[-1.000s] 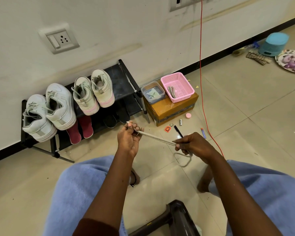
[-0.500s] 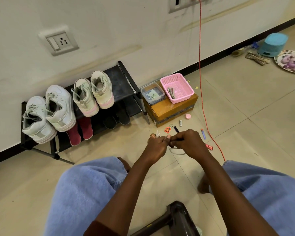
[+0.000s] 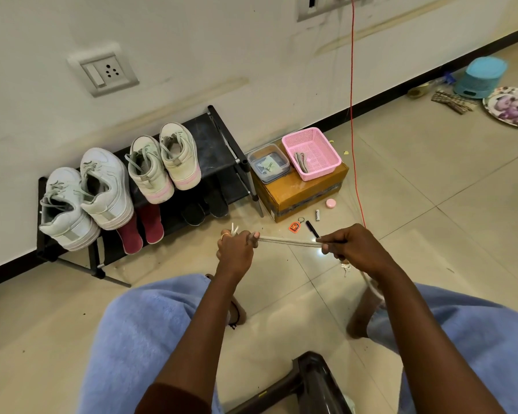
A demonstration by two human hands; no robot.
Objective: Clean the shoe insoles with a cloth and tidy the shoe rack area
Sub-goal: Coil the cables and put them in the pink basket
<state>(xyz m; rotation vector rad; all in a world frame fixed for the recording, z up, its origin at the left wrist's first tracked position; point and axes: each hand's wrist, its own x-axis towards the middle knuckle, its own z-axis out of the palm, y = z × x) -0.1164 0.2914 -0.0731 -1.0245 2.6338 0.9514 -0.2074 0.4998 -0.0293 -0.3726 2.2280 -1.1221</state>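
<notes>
A white shoelace point(image 3: 287, 242) is stretched doubled between my two hands above the floor tiles. My left hand point(image 3: 235, 249) grips one end, with the lace tips sticking up past its fingers. My right hand point(image 3: 352, 246) pinches the other end, and the rest of the lace trails down beneath it. Behind them the black shoe rack point(image 3: 219, 144) stands against the wall, with two pairs of white sneakers point(image 3: 108, 186) on top and maroon insoles point(image 3: 141, 231) leaning on the lower shelf.
A cardboard box point(image 3: 302, 192) beside the rack carries a pink basket point(image 3: 311, 153) and a clear container point(image 3: 268, 164). A key tag point(image 3: 295, 226), pen point(image 3: 312, 229), battery and pink lid lie on the floor. A red cord point(image 3: 353, 130) hangs from the wall. A dark stool point(image 3: 311, 380) sits between my knees.
My hands came together half a second ago, folding the lace, and have now pulled apart again, stretching the doubled lace taut.
</notes>
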